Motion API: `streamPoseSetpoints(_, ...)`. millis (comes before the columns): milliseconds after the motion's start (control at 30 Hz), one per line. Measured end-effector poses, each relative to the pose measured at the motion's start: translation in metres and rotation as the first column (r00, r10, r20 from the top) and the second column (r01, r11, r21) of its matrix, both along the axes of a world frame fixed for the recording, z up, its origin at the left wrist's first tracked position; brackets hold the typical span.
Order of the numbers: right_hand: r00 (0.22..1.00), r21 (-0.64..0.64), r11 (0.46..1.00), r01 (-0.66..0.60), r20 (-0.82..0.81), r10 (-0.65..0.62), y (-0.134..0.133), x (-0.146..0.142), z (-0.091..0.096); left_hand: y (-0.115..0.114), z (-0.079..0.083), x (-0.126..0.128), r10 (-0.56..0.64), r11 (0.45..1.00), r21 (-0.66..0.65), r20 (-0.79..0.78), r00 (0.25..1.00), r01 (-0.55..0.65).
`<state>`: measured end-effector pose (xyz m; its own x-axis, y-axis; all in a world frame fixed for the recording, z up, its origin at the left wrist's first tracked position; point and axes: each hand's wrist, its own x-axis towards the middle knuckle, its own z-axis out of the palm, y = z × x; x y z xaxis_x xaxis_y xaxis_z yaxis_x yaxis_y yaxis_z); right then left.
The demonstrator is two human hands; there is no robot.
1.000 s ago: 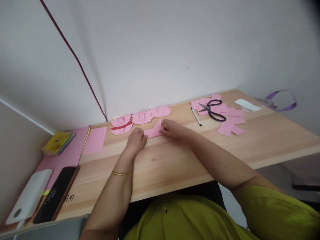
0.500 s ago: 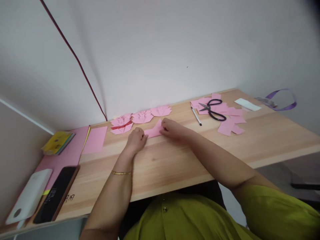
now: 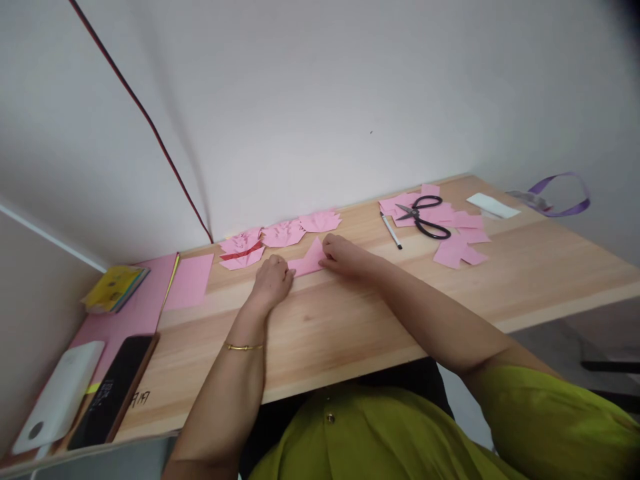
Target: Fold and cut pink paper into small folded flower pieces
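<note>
Between my two hands lies a small piece of pink paper [image 3: 309, 261], folded, with a pointed corner standing up near its right end. My left hand [image 3: 275, 277] is closed on the paper's left end, its fingers curled and the thumb along the edge. The right end is pinched by my right hand [image 3: 343, 257], thumb against bent fingers. Behind them, pleated pink paper pieces [image 3: 283, 232] sit along the wall side, one crossed by a red strip [image 3: 241, 255].
On the right are black-handled scissors [image 3: 425, 217] over pink paper pieces [image 3: 456, 250], a pen [image 3: 391, 231] and a white strip [image 3: 493, 205]. At left lie pink sheets [image 3: 190, 282], a yellow packet [image 3: 114, 288], a dark phone [image 3: 114, 392] and a white device [image 3: 59, 397].
The pink paper's raised corner shows a little wider beside my right hand. Both hands stay almost in place, and the whole view has shifted slightly.
</note>
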<state>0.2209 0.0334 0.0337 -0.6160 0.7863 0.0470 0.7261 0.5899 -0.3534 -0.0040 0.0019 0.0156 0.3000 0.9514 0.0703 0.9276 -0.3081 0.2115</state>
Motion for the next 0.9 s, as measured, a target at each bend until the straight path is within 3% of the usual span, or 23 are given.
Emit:
streamPoseSetpoints(400,0.999,-0.005,0.999,-0.050,0.016,0.050,0.007,0.002,-0.002,-0.002,0.006,0.003,0.017,1.000,-0.014,0.028,0.999,-0.017)
streamPoseSetpoints(600,0.994,-0.039,0.999,-0.028,-0.107,0.023,0.014,0.006,-0.009,-0.001,0.003,0.000,0.004,1.000,-0.014,0.060,0.998,-0.003)
streamPoseSetpoints(733,0.966,-0.101,0.989,-0.109,-0.247,0.081,0.014,0.010,-0.008,-0.001,0.002,-0.001,-0.005,1.000,0.000,0.072,0.997,0.005)
streamPoseSetpoints(900,0.972,-0.077,0.992,-0.101,-0.219,0.082,0.015,0.014,-0.012,-0.002,0.003,0.000,0.001,1.000,0.001,0.067,0.998,-0.001)
